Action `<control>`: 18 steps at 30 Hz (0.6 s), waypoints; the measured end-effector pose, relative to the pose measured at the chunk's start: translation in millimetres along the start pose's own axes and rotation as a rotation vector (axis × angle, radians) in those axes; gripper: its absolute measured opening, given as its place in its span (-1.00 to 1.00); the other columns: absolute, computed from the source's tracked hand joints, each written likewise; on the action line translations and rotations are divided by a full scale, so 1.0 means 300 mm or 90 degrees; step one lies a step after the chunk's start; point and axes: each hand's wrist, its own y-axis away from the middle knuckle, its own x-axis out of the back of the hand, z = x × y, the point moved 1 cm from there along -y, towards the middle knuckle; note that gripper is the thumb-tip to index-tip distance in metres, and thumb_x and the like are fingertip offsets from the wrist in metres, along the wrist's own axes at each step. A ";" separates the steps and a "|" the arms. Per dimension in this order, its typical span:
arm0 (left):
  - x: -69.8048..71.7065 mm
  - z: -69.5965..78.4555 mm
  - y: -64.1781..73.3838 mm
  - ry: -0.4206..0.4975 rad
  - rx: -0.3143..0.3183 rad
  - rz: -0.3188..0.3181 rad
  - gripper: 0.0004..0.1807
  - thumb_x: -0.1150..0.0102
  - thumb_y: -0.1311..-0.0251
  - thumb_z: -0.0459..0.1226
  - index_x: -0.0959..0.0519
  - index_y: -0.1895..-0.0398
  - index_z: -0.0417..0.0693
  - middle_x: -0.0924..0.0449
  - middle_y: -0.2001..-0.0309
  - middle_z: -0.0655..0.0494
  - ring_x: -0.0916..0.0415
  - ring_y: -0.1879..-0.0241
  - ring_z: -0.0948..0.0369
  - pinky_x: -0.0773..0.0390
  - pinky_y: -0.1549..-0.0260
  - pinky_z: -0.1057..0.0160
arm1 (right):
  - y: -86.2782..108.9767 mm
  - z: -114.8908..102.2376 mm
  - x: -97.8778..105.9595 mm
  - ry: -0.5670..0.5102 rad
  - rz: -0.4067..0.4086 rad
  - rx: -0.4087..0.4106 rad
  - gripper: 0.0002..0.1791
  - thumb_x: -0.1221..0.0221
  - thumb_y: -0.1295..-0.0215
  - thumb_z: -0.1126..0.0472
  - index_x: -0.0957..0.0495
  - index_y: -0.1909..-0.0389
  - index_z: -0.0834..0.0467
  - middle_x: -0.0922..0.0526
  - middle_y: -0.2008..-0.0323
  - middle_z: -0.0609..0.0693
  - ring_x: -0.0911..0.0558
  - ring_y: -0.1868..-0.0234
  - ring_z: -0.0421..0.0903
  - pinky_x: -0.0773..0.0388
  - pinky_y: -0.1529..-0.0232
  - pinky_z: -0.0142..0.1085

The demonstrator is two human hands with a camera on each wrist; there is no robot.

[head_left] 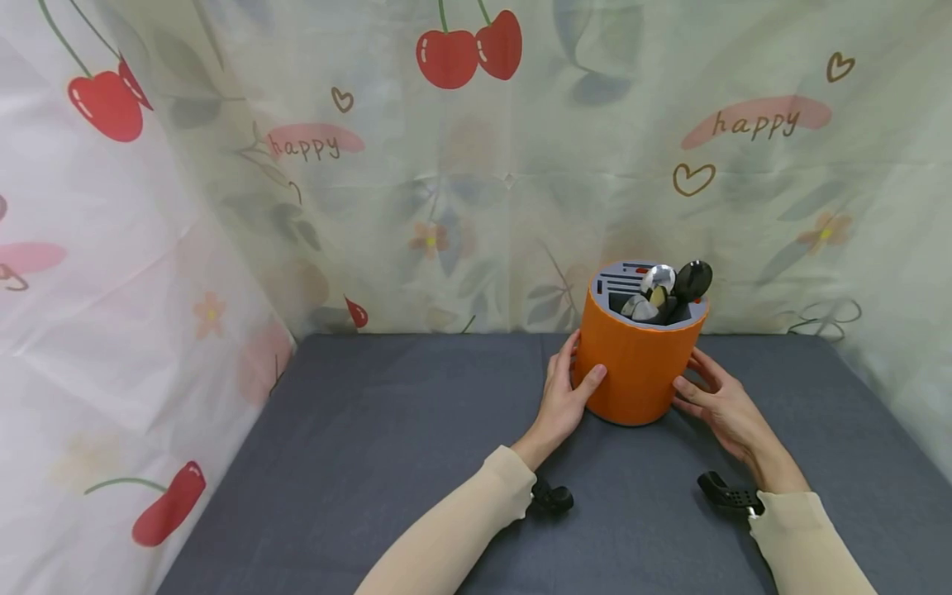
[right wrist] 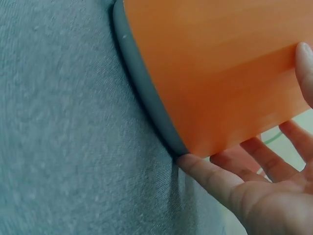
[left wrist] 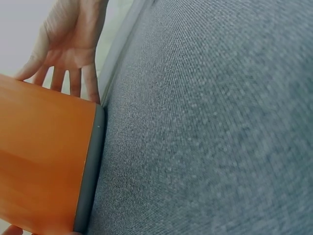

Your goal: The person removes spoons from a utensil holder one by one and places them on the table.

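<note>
An orange cylindrical utensil holder [head_left: 635,372] with a grey slotted top stands upright on the dark cloth. A silver spoon [head_left: 658,278], a black spoon-like utensil [head_left: 693,279] and other utensils poke out of its larger opening. My left hand [head_left: 559,401] holds the holder's left side, thumb on the front and fingers round towards the back. On the opposite side my right hand [head_left: 732,413] touches it with thumb and spread fingertips, palm off the surface. The right wrist view shows the index finger [right wrist: 210,178] against the dark base edge. Only left fingertips [left wrist: 13,230] show in the left wrist view.
Dark grey cloth [head_left: 357,463] covers the table. A patterned curtain [head_left: 483,182] hangs right behind the table's back edge, and another [head_left: 111,314] runs along the left. Black wrist devices [head_left: 554,498] sit under both cream sleeves.
</note>
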 end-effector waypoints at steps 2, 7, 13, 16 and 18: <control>0.001 0.002 -0.001 -0.001 0.002 0.001 -0.19 -0.11 -0.47 0.20 -0.07 -0.68 0.32 -0.24 -0.44 0.06 -0.26 -0.40 0.15 -0.32 -0.41 0.06 | -0.003 0.001 0.000 -0.002 -0.003 0.002 -0.12 -0.11 -0.61 0.19 0.23 -0.72 0.04 0.18 -0.62 0.33 -0.51 -0.18 -0.43 -0.64 -0.12 -0.33; 0.000 0.001 -0.002 -0.008 0.010 -0.006 -0.17 -0.09 -0.47 0.22 -0.05 -0.68 0.32 -0.21 -0.45 0.06 -0.24 -0.41 0.15 -0.32 -0.41 0.05 | -0.003 0.006 -0.002 0.004 -0.009 0.002 -0.12 -0.09 -0.63 0.17 0.25 -0.72 0.02 0.22 -0.63 0.34 -0.49 -0.18 -0.44 -0.63 -0.13 -0.36; 0.010 -0.005 -0.003 -0.015 0.001 -0.018 -0.19 -0.08 -0.51 0.18 -0.04 -0.69 0.26 -0.23 -0.44 0.04 -0.27 -0.38 0.12 -0.35 -0.39 0.05 | 0.007 -0.006 -0.004 0.042 -0.011 -0.009 -0.12 -0.07 -0.64 0.15 0.28 -0.72 -0.06 0.26 -0.67 0.24 -0.25 -0.50 -0.08 -0.49 -0.25 -0.45; 0.022 -0.001 -0.003 -0.023 -0.010 -0.021 -0.21 -0.07 -0.52 0.15 -0.06 -0.69 0.26 -0.23 -0.45 0.02 -0.28 -0.40 0.08 -0.35 -0.39 0.03 | 0.011 -0.020 -0.005 0.061 -0.003 -0.007 -0.11 -0.07 -0.64 0.14 0.28 -0.72 -0.12 0.28 -0.69 0.15 0.04 -0.63 0.21 -0.27 -0.50 -0.27; 0.033 0.004 -0.004 -0.025 -0.021 -0.022 -0.22 -0.07 -0.52 0.15 -0.07 -0.69 0.25 -0.23 -0.46 -0.03 -0.28 -0.41 0.01 -0.35 -0.40 -0.02 | 0.015 -0.028 -0.007 0.063 0.007 0.007 -0.12 -0.07 -0.64 0.15 0.28 -0.72 -0.13 0.28 -0.69 0.12 0.16 -0.63 0.31 -0.16 -0.55 -0.21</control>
